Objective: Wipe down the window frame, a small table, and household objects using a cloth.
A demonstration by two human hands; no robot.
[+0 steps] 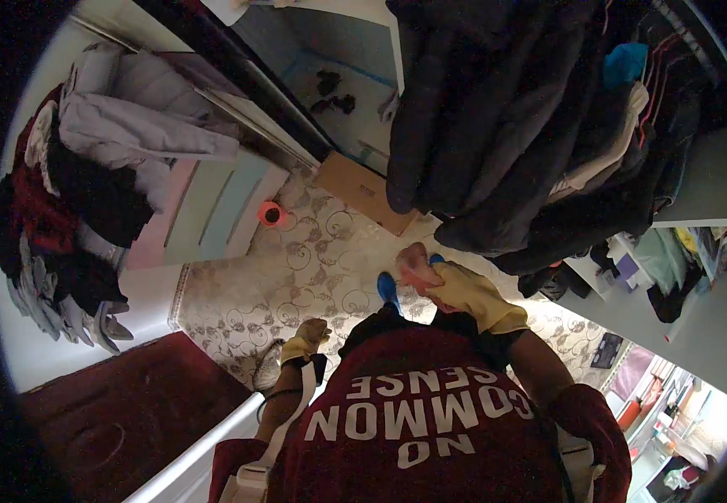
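Note:
My right hand (472, 298), in a yellow glove, reaches forward over the floor in front of my body. Its fingers appear closed on a crumpled pinkish cloth (415, 267); the exact grip is hidden. My left hand (315, 333) hangs lower at my left side, also with yellow at the wrist. Its fingers are slightly bent and apart, and nothing shows between them. Both blue shoes (388, 289) show beneath me on the patterned floor (313, 251).
Dark coats (497, 109) hang on a rail ahead and to the right. A cardboard box (363, 191) lies by the wardrobe opening. Clothes (87, 193) are piled at left, near a striped panel (212, 205) and a small pink cup (272, 215). Cluttered shelves (698, 323) stand right.

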